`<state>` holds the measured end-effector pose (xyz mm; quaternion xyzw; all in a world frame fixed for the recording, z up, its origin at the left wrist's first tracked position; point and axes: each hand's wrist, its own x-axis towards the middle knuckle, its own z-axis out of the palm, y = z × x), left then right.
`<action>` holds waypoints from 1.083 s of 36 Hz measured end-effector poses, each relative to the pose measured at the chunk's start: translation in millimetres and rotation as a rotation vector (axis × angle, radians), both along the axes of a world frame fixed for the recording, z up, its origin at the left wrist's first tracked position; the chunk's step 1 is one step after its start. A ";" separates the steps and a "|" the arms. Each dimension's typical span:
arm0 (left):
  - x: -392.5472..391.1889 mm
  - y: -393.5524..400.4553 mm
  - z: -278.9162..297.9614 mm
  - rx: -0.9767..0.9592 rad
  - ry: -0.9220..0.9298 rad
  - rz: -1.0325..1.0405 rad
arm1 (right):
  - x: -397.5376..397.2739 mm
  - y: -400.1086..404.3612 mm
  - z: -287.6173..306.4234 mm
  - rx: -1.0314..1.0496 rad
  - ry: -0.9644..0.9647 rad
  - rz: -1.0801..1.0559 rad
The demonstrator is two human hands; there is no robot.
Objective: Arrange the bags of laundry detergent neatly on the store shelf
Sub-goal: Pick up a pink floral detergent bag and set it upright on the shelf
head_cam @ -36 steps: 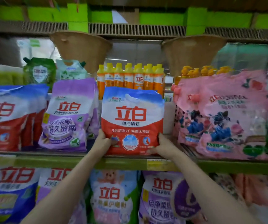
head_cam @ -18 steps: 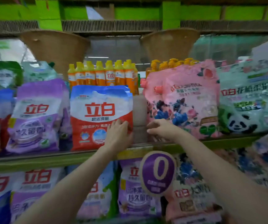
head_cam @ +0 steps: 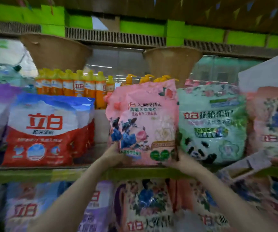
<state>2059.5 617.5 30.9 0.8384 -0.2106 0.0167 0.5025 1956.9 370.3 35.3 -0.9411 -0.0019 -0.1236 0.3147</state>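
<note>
**Pink floral bag held at both lower corners**

Pink bag point(head_cam: 145, 123) upright on shelf point(head_cam: 34, 174), touching the green panda bag point(head_cam: 213, 124) on its right; red-and-white bag point(head_cam: 47, 131) well to its left, gap between. Left hand point(head_cam: 114, 155) grips its lower left corner, right hand point(head_cam: 182, 160) its lower right. Orange bottles point(head_cam: 78, 87) behind, upper left. Frame motion-blurred.
</note>
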 end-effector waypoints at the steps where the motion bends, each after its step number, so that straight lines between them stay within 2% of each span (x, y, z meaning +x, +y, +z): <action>1: -2.2 -2.4 1.3 -0.012 -0.006 0.001 | 14.1 -7.4 -9.9 0.003 -0.016 -0.007; 4: -7.3 -4.4 4.2 -0.028 0.016 0.012 | 60.9 -34.8 -39.0 0.068 -0.049 0.001; 7: -8.2 -0.2 5.1 -0.037 0.024 0.019 | 37.1 -3.7 -7.5 0.085 -0.097 -0.039; 9: -13.0 5.8 7.8 -0.018 0.001 0.031 | 33.4 5.7 -1.4 0.098 -0.064 -0.063; 13: -16.1 22.5 12.7 0.019 0.019 0.085 | 32.4 12.3 -0.3 0.110 -0.094 -0.024; 19: -12.6 34.3 10.8 -0.036 0.084 0.083 | 15.3 26.2 7.1 0.067 -0.107 -0.008; 24: -13.5 43.7 9.9 -0.130 0.027 0.122 | 16.8 32.9 4.9 0.116 -0.115 0.007; 31: -12.6 49.0 11.5 -0.146 0.050 0.132 | 18.3 39.0 1.3 0.204 -0.111 0.024; 35: -8.7 53.5 11.2 -0.204 0.048 0.033 | 14.0 41.8 1.2 0.230 -0.127 0.061; 39: -7.9 57.3 15.3 -0.275 0.171 -0.169 | 19.5 38.8 -1.1 0.227 -0.138 0.080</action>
